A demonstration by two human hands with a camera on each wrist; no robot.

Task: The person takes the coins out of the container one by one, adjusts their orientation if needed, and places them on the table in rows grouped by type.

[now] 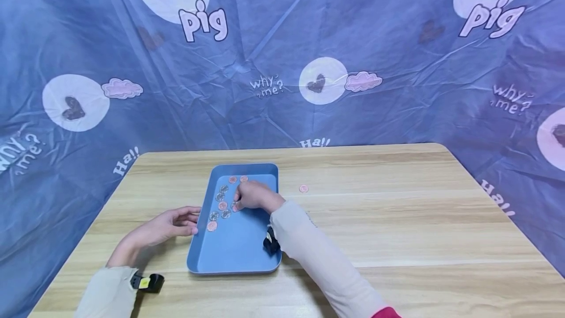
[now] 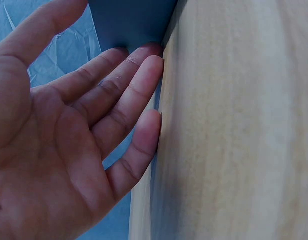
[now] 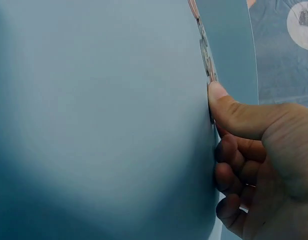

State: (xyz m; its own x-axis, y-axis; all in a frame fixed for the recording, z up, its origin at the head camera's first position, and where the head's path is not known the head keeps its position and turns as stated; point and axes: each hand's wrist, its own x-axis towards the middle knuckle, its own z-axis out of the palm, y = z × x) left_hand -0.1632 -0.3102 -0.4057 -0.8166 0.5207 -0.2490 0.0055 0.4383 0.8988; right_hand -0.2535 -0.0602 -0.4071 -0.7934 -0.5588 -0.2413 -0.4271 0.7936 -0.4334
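As the left hand [image 1: 166, 225], loosely spread, touches the tray [image 1: 236, 251], the right hand [image 1: 254, 195] apparently positions a coin [image 1: 233, 204] (pinch indeterminable); release seems next.

A wrinkled blue cloth [image 1: 273, 28] hangs behind and along both sides of a pale wood-grained table [image 1: 419, 220]. The fabric carries white circles [image 1: 331, 69], dark hearts [image 1: 316, 84], pink clouds [image 1: 363, 81] and playful lettering [image 1: 203, 22]. Soft, diffuse light leaves a faint sheen across the tabletop.
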